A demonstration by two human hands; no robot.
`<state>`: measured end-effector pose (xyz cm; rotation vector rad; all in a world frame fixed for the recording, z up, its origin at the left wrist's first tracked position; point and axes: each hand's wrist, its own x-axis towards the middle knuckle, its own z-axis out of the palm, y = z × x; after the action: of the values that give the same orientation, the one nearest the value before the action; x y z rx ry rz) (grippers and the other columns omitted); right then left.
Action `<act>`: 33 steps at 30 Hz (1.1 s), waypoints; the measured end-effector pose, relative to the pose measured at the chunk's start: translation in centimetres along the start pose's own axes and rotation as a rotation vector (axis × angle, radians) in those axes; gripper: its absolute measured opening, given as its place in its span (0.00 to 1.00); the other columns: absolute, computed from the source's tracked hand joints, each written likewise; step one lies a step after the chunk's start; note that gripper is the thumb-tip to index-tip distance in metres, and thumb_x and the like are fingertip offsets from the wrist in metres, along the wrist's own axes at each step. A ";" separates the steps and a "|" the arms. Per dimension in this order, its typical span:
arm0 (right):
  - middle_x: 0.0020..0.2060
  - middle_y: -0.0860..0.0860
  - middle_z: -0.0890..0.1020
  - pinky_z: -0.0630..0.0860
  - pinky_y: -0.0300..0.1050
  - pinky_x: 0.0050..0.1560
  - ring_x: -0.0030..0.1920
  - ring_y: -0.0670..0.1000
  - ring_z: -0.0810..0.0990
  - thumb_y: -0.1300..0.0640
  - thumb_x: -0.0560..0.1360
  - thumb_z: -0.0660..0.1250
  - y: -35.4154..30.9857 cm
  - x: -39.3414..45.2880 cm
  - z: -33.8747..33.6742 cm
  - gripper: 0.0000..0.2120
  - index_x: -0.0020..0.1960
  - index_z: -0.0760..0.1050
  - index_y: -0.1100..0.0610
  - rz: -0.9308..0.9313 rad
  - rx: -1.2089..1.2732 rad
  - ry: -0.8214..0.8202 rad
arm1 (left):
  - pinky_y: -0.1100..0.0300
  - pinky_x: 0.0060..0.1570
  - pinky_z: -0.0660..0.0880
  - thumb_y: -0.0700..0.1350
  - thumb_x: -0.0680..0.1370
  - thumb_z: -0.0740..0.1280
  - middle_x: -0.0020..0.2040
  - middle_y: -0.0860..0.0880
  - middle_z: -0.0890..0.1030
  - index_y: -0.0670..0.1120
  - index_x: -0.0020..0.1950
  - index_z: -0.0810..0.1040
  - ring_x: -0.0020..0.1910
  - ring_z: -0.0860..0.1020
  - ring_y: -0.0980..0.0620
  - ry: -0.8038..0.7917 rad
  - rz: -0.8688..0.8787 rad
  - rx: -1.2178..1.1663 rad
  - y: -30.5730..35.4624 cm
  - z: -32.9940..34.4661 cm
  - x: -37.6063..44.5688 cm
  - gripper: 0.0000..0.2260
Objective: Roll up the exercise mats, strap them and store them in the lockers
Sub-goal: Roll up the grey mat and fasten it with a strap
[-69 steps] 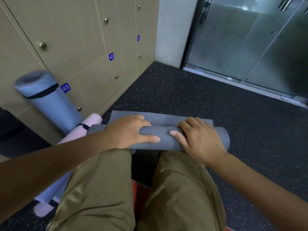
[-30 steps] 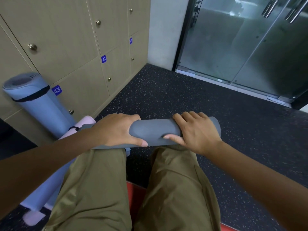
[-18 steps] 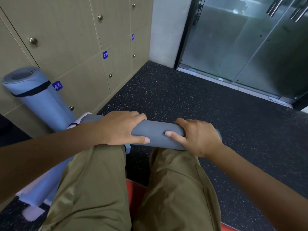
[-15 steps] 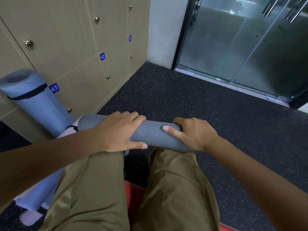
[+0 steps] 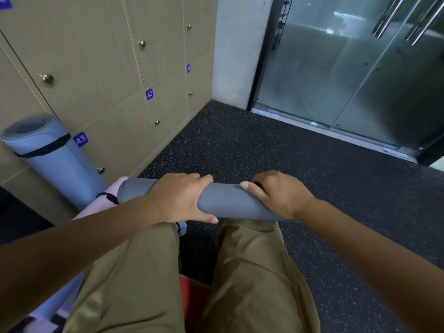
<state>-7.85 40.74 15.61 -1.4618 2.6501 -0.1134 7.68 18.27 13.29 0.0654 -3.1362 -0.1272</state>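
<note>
Matte grey foam roll (image 5: 223, 200) under both curled hands (image 5: 179, 198) (image 5: 280, 194)

1. Illumination: soft and even, moderately dim; daylight enters through the frosted glass door (image 5: 348, 75), the brightest zone.
2. Glare: pale streaks on the glass beside the metal door handles (image 5: 408, 18); small highlights on the locker knobs (image 5: 47, 78), well left of the door.
3. Shadows: diffuse; the speckled floor (image 5: 264, 150) darkens away from the door, and a deep shadow lies between the knees, nearest the viewer.
4. Distortion: wide-angle bending; locker seams left of the door curve and splay outward.
5. Sharpness: centre acceptably crisp; both forearms at the lower corners, farthest from the door, appear soft and enlarged.
</note>
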 end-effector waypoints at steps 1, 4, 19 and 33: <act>0.47 0.48 0.81 0.76 0.52 0.51 0.49 0.52 0.78 0.27 0.78 0.35 0.1 -0.5 0.1 0.38 0.53 0.77 0.50 -0.011 -0.056 0.028 | 0.53 0.41 0.72 0.80 0.62 0.66 0.44 0.57 0.76 0.57 0.55 0.70 0.43 0.77 0.53 -0.019 -0.011 -0.022 -0.1 -0.1 0.3 0.34; 0.51 0.47 0.80 0.73 0.51 0.56 0.53 0.52 0.77 0.29 0.78 0.34 0.2 -2.0 0.4 0.38 0.59 0.75 0.49 -0.013 -0.200 0.112 | 0.53 0.44 0.74 0.79 0.63 0.68 0.43 0.58 0.78 0.59 0.53 0.70 0.43 0.78 0.54 -0.095 -0.039 -0.093 -0.3 -0.5 1.2 0.31; 0.47 0.49 0.84 0.75 0.51 0.48 0.50 0.54 0.81 0.28 0.79 0.41 1.6 1.2 0.7 0.33 0.55 0.81 0.43 0.188 0.036 0.017 | 0.48 0.50 0.76 0.78 0.68 0.63 0.55 0.59 0.76 0.59 0.61 0.70 0.51 0.78 0.52 -0.096 0.018 -0.068 -0.7 -0.7 4.0 0.31; 0.53 0.53 0.83 0.74 0.55 0.61 0.54 0.55 0.80 0.26 0.79 0.45 4.0 3.1 0.6 0.38 0.53 0.83 0.53 0.343 0.443 -0.201 | 0.53 0.38 0.69 0.78 0.62 0.69 0.47 0.50 0.79 0.48 0.58 0.72 0.44 0.79 0.46 0.142 0.198 0.323 2.3 -0.4 7.5 0.40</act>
<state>-12.76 40.27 14.32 -0.8275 2.4558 -0.4606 0.13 20.23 13.89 -0.2241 -2.9664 0.3670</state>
